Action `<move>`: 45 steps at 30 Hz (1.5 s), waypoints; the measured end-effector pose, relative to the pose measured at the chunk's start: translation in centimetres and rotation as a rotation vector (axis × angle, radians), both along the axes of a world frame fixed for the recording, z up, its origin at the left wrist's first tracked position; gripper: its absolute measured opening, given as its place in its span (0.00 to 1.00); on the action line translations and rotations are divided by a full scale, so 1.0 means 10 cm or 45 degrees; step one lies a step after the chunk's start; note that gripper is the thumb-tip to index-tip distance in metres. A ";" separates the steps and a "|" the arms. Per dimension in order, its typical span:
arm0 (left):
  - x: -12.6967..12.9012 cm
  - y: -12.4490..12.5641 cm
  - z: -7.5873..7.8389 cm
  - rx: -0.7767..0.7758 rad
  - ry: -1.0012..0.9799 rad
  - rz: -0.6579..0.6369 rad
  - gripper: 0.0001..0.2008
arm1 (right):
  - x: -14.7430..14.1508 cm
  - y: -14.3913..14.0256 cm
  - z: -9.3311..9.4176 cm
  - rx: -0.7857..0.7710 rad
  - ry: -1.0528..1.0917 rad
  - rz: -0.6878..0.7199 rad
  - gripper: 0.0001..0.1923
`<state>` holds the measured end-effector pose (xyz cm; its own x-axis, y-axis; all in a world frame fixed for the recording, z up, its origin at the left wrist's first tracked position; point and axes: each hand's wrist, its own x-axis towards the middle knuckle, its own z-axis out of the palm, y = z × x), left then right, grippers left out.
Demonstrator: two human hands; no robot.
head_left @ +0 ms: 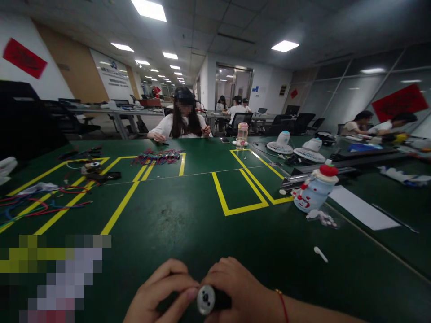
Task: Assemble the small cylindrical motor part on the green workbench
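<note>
Wrapping the right hand [240, 287] around a short black cylinder [215, 299], low over the near side of the bench [188, 233], and turning its pale, dark-centred end toward the left hand [161, 291]. Holding the left thumb and forefinger nearly together right at the rim; not being able to tell whether pinching anything small there or just touching the edge. Probably handling something light and stiff, judging by the hard-looking end, and perhaps feeling it slide a little along the smooth side; likely gripping best around the black body, sparing the end face. Wearing a red cord [284, 307] on the right wrist.

Looking outward, meeting a small white piece [321, 254] as the nearest loose obstacle on the right, then a clear packet [323, 218] just beside a light-blue bottle [314, 190]. Passing a white sheet [365, 208] to its right, yellow tape lines [245, 208] and, on the left, loose wires [43, 204], possibly snagging a sleeve. Seeing a tangled wire bundle [156, 157] farther off, plus a pink bottle [242, 134] and, beyond the bundle, facing a seated co-worker [182, 121].
</note>
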<state>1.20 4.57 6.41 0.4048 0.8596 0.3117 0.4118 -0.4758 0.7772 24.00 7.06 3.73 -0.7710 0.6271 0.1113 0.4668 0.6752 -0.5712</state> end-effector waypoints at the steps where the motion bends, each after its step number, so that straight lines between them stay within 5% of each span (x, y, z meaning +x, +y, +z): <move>1: -0.06 0.01 0.02 -0.035 0.017 0.029 0.08 | 0.00 -0.01 0.03 -0.035 0.012 -0.006 0.24; 8: -0.27 0.07 -0.08 -0.166 0.483 -0.156 0.09 | -0.02 0.00 0.13 -0.137 0.060 -0.019 0.22; 16: -0.04 -0.03 0.02 0.045 0.051 -0.108 0.09 | -0.05 0.01 0.09 -0.159 0.081 -0.033 0.19; 27: 0.21 -0.08 0.07 0.053 0.032 -0.053 0.10 | -0.03 -0.02 0.12 -0.138 0.089 -0.016 0.18; 33: 0.24 -0.03 0.01 0.018 0.041 -0.146 0.19 | -0.04 0.02 0.08 -0.138 0.130 0.002 0.13; 45: 0.17 0.01 -0.04 0.046 0.002 -0.109 0.13 | -0.02 0.10 -0.03 -0.153 0.129 0.014 0.19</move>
